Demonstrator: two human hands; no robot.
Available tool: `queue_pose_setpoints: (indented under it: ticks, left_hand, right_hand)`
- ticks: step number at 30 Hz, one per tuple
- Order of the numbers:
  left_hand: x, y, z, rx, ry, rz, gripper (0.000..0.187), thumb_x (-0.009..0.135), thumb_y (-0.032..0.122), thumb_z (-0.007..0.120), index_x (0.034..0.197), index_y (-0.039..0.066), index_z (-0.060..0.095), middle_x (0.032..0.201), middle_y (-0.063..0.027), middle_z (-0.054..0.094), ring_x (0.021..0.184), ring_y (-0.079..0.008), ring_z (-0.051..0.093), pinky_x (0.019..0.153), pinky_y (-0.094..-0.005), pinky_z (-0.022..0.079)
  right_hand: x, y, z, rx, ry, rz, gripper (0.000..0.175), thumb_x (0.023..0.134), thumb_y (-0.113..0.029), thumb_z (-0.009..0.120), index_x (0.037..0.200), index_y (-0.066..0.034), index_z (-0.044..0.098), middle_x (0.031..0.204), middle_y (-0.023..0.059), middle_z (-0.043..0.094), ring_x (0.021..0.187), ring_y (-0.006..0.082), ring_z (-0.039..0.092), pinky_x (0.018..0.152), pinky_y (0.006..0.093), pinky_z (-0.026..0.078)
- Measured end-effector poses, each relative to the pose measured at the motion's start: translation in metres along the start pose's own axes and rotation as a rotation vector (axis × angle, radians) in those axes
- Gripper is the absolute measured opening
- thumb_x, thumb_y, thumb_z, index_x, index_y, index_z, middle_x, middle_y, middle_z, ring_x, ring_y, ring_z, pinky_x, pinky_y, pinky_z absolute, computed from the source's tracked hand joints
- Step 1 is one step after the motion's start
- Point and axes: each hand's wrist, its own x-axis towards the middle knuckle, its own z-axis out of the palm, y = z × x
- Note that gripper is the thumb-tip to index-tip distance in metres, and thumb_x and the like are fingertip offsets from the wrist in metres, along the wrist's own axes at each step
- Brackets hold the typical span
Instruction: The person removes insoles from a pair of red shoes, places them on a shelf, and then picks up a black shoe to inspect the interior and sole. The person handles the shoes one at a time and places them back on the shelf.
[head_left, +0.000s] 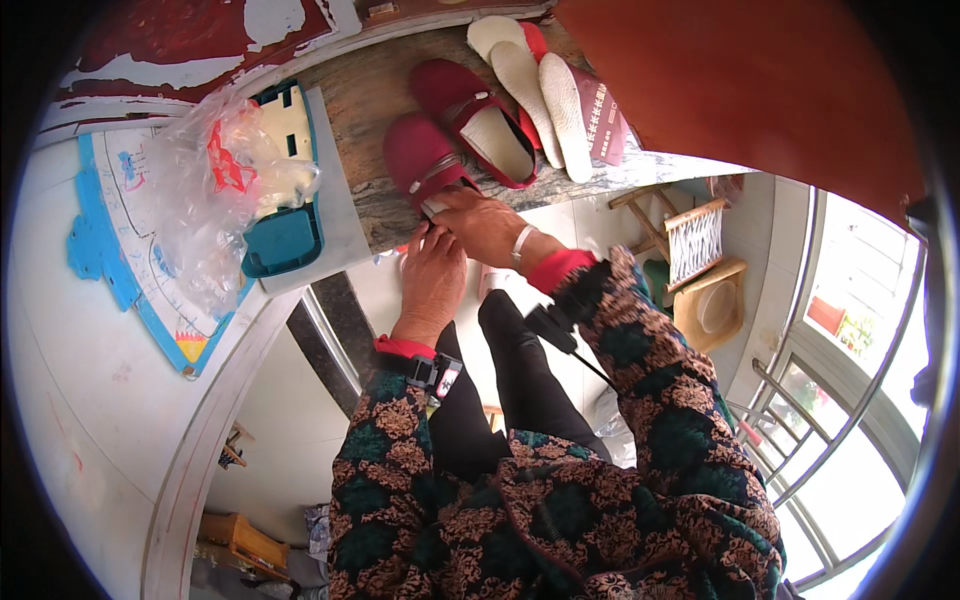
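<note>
A maroon cloth shoe (418, 154) lies on the stone-patterned ledge (360, 97), toe pointing away from me. At its heel, the fingertips of my left hand (431, 289) grip the near end. My right hand (484, 229) bends over the opening, its fingers at the heel and partly inside; a strip of pale insole shows beside them. Just right of it rests the matching maroon shoe (442, 86), with a cream fleece insole (496, 142) inside. My hands hide most of the nearer shoe's heel.
Loose fleece insoles (566, 116) lie by a printed maroon packet (604, 112). Left are a crumpled clear plastic bag (187, 202) and a teal-and-cream plastic piece (285, 240). A reddish-brown panel (750, 82) overhangs the right. Below stand a folding stool (694, 244) and a wooden chair (709, 304).
</note>
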Motion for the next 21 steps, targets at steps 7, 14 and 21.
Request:
queue_pose_setpoints:
  ticks: [7,14,21]
  left_hand:
    - [0.005,0.003,-0.01,0.007,-0.03,0.106,0.012,0.085,0.016,0.065,0.095,0.009,0.068,0.103,-0.005,0.067,0.118,-0.022,0.055,0.119,-0.0533,0.019]
    - [-0.006,-0.012,-0.039,0.117,-0.068,0.098,0.016,0.083,0.013,0.063,0.098,0.009,0.067,0.11,-0.0074,0.065,0.124,-0.0242,0.052,0.117,-0.0573,0.02]
    - [-0.084,-0.008,-0.089,-0.042,0.032,-0.003,0.038,0.084,0.012,0.068,0.121,0.009,0.061,0.123,-0.0096,0.06,0.128,-0.0281,0.049,0.114,-0.0522,0.028]
  right_hand:
    - [-0.035,0.032,-0.023,-0.576,0.417,0.256,0.038,0.082,-0.011,0.057,0.119,-0.0057,0.058,0.111,0.0104,0.061,0.119,0.0287,0.048,0.1,0.0424,0.038]
    - [-0.055,0.019,-0.008,-0.382,0.449,0.235,0.019,0.077,-0.006,0.059,0.096,-0.009,0.061,0.091,0.006,0.059,0.099,0.0256,0.057,0.083,0.0418,0.047]
    - [-0.185,-0.056,0.021,-0.082,0.494,0.251,0.011,0.079,-0.003,0.063,0.084,-0.0048,0.054,0.079,0.0093,0.054,0.077,0.0296,0.057,0.068,0.0409,0.049]
